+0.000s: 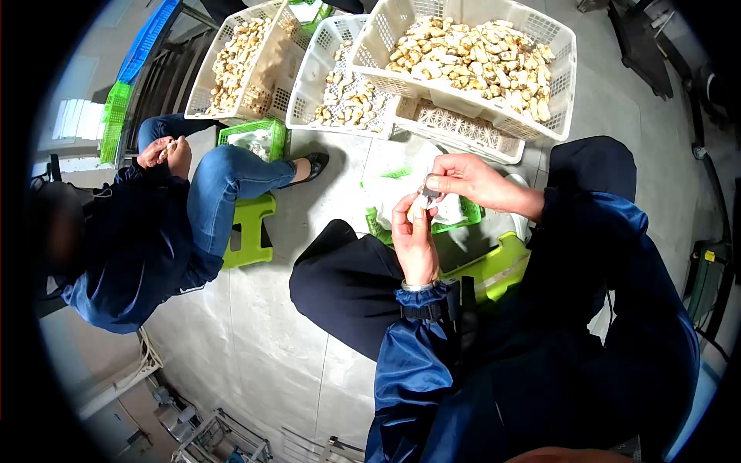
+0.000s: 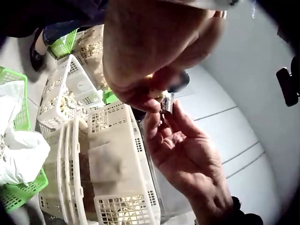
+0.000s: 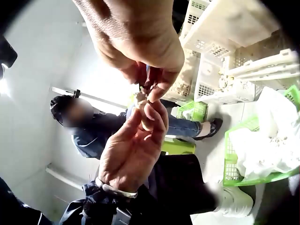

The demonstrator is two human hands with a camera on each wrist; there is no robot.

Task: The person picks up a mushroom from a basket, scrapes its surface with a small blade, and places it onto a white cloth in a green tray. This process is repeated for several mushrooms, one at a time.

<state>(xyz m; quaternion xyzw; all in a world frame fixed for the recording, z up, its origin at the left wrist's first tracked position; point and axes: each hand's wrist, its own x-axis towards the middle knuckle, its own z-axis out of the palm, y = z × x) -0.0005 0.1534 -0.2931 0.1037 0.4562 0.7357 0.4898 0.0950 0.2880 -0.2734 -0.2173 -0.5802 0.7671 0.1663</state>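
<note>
My left hand (image 1: 417,243) pinches a small pale mushroom (image 3: 140,99) between thumb and fingertips. Close against it, my right hand (image 1: 475,183) holds a small knife (image 2: 167,105); its short metal blade shows in the left wrist view, and the fingers hide most of the rest. Both hands meet above a green basket (image 1: 373,225) lined with a white plastic bag (image 3: 262,159), which has small scraps on it. Ahead of the hands, a large white crate (image 1: 567,85) holds a heap of mushrooms (image 1: 478,65).
More white crates with mushrooms stand at the back, one a middle crate (image 1: 297,108). On the left a seated person (image 1: 147,239) works with both hands beside a small green basket (image 1: 276,139). Green stools (image 1: 251,231) stand on the grey floor.
</note>
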